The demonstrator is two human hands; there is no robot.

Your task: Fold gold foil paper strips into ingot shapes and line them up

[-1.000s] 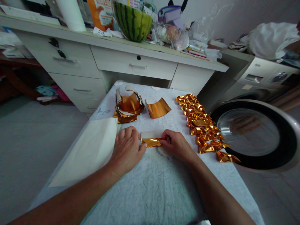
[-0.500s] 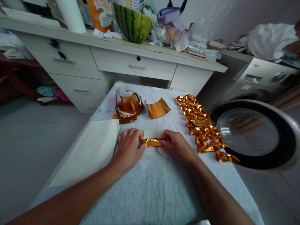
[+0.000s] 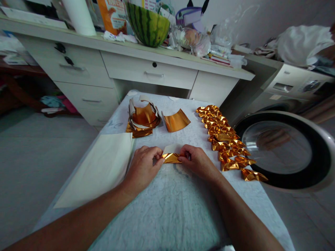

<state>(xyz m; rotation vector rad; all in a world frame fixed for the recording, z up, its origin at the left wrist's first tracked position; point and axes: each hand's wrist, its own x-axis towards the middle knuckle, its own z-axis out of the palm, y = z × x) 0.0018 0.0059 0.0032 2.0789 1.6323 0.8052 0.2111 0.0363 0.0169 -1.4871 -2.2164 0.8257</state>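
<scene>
Between my two hands lies a sheet of gold foil paper [image 3: 171,158], its near edge folded over in a shiny gold strip and its pale back showing behind. My left hand [image 3: 146,164] is closed, pinching the strip's left end between thumb and fingers. At the right end my right hand [image 3: 195,159] pinches it too. A single curved gold sheet [image 3: 176,121] rests just beyond my hands. Left of it sits a curled stack of gold sheets [image 3: 143,116]. Along the table's right edge runs a row of folded gold foil pieces [image 3: 225,137].
A cream paper sheet [image 3: 96,170] lies on the cloth-covered table [image 3: 167,216] by my left forearm. Behind stands a white desk [image 3: 125,71] bearing a cut watermelon [image 3: 148,26] and plastic bags. The open round door of a washing machine [image 3: 324,153] is close on the right.
My left fingers have shifted slightly and now pinch nearer the strip's left corner. More of the sheet's pale back stands up behind the fold. My right hand has barely moved.
</scene>
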